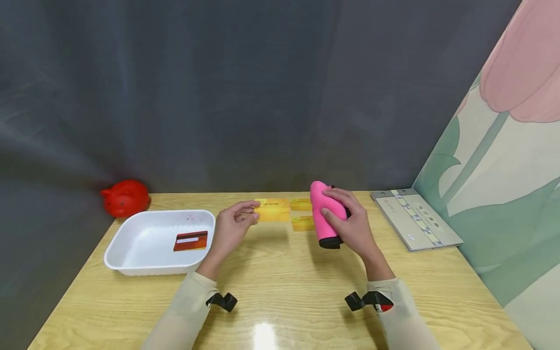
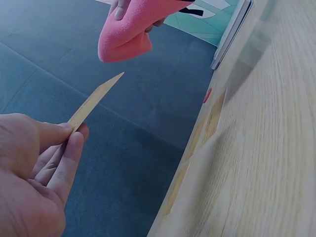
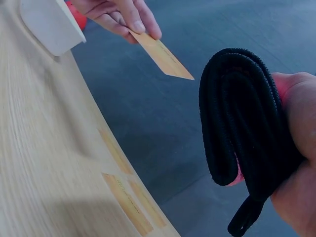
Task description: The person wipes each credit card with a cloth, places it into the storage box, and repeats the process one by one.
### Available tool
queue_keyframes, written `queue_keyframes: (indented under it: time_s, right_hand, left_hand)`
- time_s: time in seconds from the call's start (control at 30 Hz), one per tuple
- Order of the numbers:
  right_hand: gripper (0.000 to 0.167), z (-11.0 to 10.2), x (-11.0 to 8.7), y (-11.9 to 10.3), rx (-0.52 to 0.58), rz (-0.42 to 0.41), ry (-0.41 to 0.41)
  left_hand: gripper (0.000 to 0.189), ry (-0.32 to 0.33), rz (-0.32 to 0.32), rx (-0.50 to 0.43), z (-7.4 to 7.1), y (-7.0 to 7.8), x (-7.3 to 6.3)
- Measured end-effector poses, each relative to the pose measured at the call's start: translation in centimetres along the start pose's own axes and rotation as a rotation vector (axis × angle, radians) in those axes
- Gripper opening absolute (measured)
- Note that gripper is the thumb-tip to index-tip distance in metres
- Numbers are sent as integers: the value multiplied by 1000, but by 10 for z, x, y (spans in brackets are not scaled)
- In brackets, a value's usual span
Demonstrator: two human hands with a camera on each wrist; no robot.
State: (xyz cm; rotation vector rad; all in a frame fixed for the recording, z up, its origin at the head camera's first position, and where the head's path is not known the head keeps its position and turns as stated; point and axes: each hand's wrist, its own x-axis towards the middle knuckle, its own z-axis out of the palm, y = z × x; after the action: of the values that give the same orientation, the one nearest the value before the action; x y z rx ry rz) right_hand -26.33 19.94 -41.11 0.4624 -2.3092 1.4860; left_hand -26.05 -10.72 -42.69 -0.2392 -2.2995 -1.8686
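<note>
Card is hanging above the tabletop, the left grip pinching its left end, almost fully closed. The right grip is curling, half open, round a folded pink cloth, which is not touching the card. Pinching one end is leaving most of the face free; light, flat cloth pressure is probably suiting something so thin, since pressing hard is risking a bend

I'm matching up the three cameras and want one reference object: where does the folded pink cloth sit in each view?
Head: right of centre, folded pink cloth in the right hand.
Left wrist: at the top, just left of centre, cut off by the top edge.
Right wrist: right of centre, black end facing the camera.
Shared landmark: the yellow card in the left hand.
</note>
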Motion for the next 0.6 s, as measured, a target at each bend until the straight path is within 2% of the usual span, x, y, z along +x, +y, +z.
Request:
queue_keyframes:
  time_s: [0.3, 0.6]
  right_hand:
    - [41, 13, -4, -2, -6, -51, -37]
    - [41, 21, -6, -7, -11, -72, -55]
  left_hand:
    - [27, 18, 0, -8, 6, -5, 1]
    - [28, 40, 19, -26, 10, -4, -1]
